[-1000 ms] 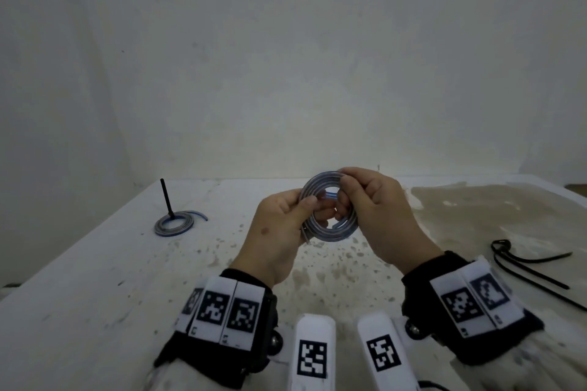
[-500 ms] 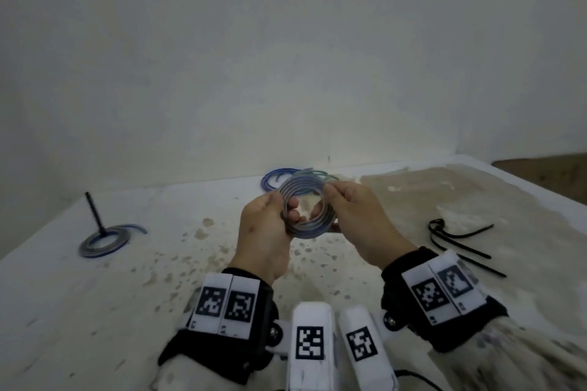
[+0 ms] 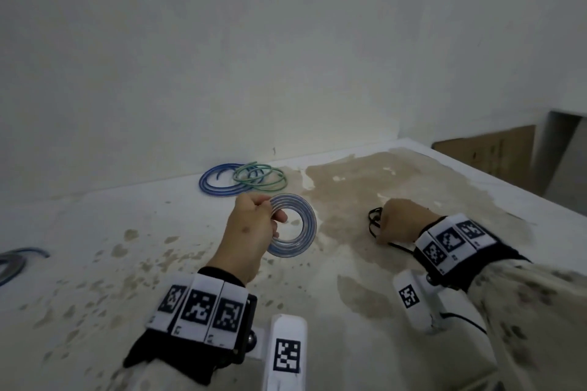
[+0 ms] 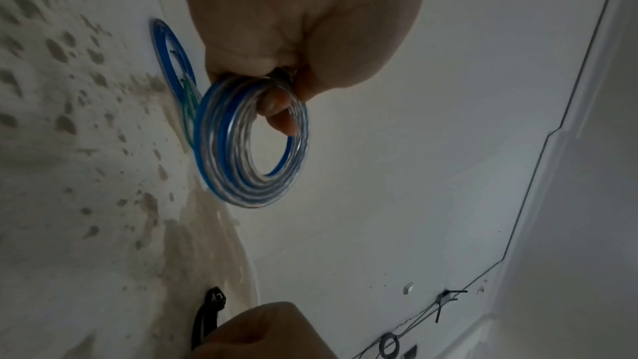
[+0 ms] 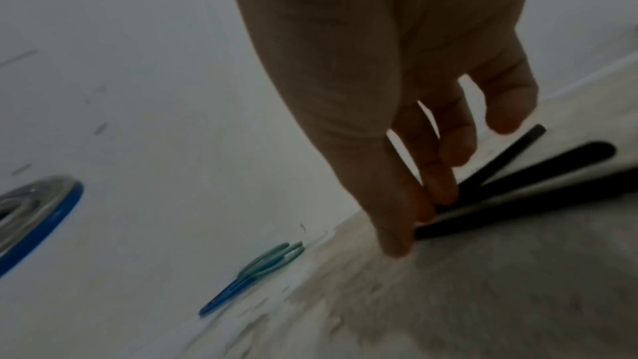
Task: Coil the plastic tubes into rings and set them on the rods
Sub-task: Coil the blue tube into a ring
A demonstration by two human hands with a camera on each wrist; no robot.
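Nearest to you, your left hand held the coiled tube clear of the worktop, thumb and fingers pinched on the ring's left side. In the left wrist view the turns lay packed side by side, clear with a blue stripe, and one fingertip poked through the opening.

Just to the right, your right hand was down on the stained part of the worktop among the black cable ties. Its fingers reached onto the strips and touched them, only lightly bent. Whether they had closed on one, I cannot tell from the blurred right wrist view.

My reading is that the winding of this tube was finished and you were on the binding step, fetching a tie to lock the ring before it went on a rod. The next move called for lifting a single tie free of the bunch, bringing it to the ring, threading it through the opening and round all the turns, then pulling it snug. The left hand's pinch needed to hold firm meanwhile, since springy tubing like this probably unwinds once pressure eases.

Further back near the wall lay a blue tube and a green tube, loosely looped and overlapping, apparently not yet wound tight. At the far left edge another bluish ring rested on the worktop, cut off by the frame. No rod showed.
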